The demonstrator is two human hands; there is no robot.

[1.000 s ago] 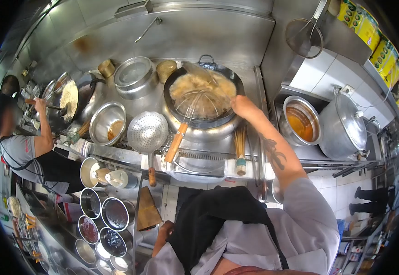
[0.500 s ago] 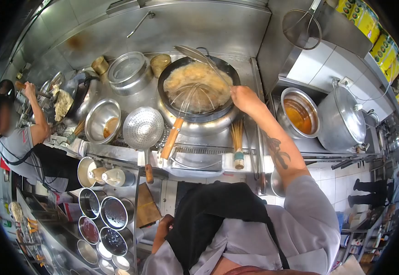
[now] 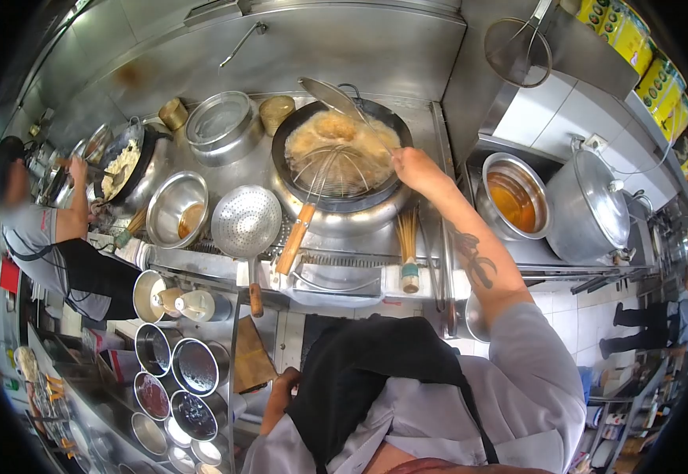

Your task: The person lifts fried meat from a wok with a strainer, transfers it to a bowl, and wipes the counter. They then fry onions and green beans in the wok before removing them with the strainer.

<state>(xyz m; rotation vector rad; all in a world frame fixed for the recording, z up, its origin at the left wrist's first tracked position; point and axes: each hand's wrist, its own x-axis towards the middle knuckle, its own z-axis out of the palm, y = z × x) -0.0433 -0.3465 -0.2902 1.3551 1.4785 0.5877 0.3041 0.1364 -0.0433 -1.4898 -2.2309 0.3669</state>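
My right hand (image 3: 413,168) is closed round the thin handle of a ladle (image 3: 328,94), whose round head is over the back of the wok. Golden food (image 3: 334,126) lies in foaming oil inside the dark wok (image 3: 401,126). A wire strainer (image 3: 334,170) rests across the wok's front, its wooden handle (image 3: 293,241) pointing toward me with no hand on it. Down by the black apron (image 3: 359,371) is my left hand (image 3: 287,383), partly hidden, its fingers not clear.
A perforated skimmer (image 3: 247,221) and a steel bowl (image 3: 178,209) are left of the wok. On the right are a bowl of orange liquid (image 3: 513,197) and a large lidded pot (image 3: 596,205). A co-worker (image 3: 59,245) stirs another wok (image 3: 133,170) at the left.
The ladle head and my right hand have shifted slightly, and a browned piece shows more clearly in the oil. The co-worker's hand has lowered, and their wok has tilted differently.
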